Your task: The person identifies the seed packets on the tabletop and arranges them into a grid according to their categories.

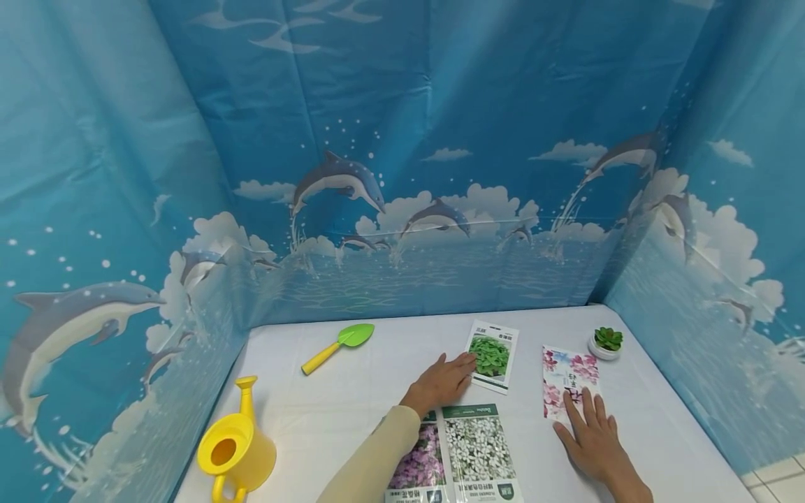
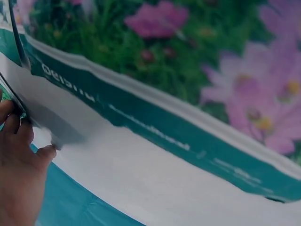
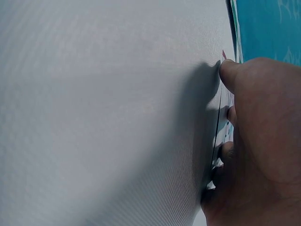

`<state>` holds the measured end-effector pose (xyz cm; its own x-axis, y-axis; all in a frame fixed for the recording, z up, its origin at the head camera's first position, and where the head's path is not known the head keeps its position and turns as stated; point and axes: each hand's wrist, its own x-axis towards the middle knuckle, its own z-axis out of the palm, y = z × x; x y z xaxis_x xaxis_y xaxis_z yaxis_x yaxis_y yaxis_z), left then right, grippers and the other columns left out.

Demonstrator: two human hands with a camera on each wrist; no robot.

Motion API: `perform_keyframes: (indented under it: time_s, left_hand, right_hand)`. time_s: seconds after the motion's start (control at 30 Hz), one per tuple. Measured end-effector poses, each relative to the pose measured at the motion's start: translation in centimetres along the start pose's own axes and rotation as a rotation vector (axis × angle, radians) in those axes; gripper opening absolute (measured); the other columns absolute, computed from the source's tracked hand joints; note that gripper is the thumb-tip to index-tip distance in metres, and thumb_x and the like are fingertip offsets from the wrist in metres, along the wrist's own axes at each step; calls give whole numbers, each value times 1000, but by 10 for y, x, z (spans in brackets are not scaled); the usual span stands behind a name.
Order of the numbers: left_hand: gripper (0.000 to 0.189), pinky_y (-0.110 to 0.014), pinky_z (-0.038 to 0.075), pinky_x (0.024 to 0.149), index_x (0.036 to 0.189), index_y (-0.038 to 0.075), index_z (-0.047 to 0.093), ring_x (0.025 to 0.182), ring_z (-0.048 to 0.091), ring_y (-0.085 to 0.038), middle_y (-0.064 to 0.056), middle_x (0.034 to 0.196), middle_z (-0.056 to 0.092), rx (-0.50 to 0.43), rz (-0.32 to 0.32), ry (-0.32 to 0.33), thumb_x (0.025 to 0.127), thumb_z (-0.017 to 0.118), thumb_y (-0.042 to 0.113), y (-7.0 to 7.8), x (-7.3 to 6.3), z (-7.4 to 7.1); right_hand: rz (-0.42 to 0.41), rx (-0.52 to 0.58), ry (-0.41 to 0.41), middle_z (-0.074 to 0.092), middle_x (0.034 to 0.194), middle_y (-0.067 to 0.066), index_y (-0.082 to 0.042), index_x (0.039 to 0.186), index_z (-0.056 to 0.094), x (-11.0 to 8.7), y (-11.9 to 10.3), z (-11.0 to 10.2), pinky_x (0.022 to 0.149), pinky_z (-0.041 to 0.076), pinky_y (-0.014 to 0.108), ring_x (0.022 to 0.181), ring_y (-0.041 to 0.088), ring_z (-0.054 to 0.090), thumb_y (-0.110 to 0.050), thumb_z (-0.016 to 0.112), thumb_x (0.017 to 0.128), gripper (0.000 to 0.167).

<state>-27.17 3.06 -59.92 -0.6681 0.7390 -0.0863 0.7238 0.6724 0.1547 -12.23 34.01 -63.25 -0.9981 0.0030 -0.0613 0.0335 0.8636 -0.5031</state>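
My left hand [image 1: 441, 381] reaches across the middle of the table, its fingertips on the left edge of a seed packet with green leaves [image 1: 493, 353]. To the right, my right hand [image 1: 592, 439] rests with spread fingers on the lower part of a packet printed with pink blossoms [image 1: 569, 365]. Under and beside the left forearm lie a purple-flower seed packet [image 1: 425, 457], partly covered by the sleeve, and a white-flower seed packet [image 1: 479, 447]. The purple-flower packet [image 2: 188, 70] fills much of the left wrist view. In the right wrist view, the thumb [image 3: 230, 73] is at the packet's edge.
A yellow watering can [image 1: 251, 457] stands at the table's left side. Behind it lies a small trowel [image 1: 339, 347] with a green blade and yellow handle. A succulent in a white pot [image 1: 606, 344] sits at the back right. Dolphin-printed curtains [image 1: 402, 279] enclose the table.
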Motion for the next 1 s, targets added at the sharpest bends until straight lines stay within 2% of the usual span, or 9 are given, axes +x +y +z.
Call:
perform_keyframes:
  time_s: [0.37, 0.6, 0.83, 1.0]
  left_hand:
    - [51, -54, 25, 132, 168, 17, 42, 163, 27, -12, 4, 177, 32, -13, -53, 6, 119, 42, 30, -7, -15, -4]
    - [50, -56, 28, 131, 167, 20, 44, 162, 29, -11, 6, 175, 34, 23, -84, 18, 118, 43, 31, -12, -22, -2]
    - [44, -49, 42, 124, 159, 18, 56, 156, 42, -13, 5, 174, 38, 133, -83, 92, 116, 50, 30, -16, -23, 3]
    - [37, -46, 44, 122, 148, 18, 66, 153, 46, -16, 3, 173, 39, 140, -84, 125, 114, 58, 30, -21, -25, 6]
  right_hand:
    - [1, -2, -7, -4, 168, 45, 14, 162, 24, 0, -1, -2, 114, -10, 85, 154, 64, -17, -42, 55, 112, 82]
    - [1, -4, -17, -4, 168, 45, 14, 163, 24, 2, 1, 1, 114, -10, 85, 154, 65, -16, -44, 54, 112, 82]
    - [-1, -7, -2, -1, 167, 46, 15, 162, 25, -1, -2, -2, 115, -7, 86, 154, 65, -14, -45, 53, 113, 82]
    - [-1, -4, -8, -1, 167, 46, 14, 162, 25, -1, -3, -2, 115, -8, 85, 155, 64, -15, -45, 54, 113, 82]
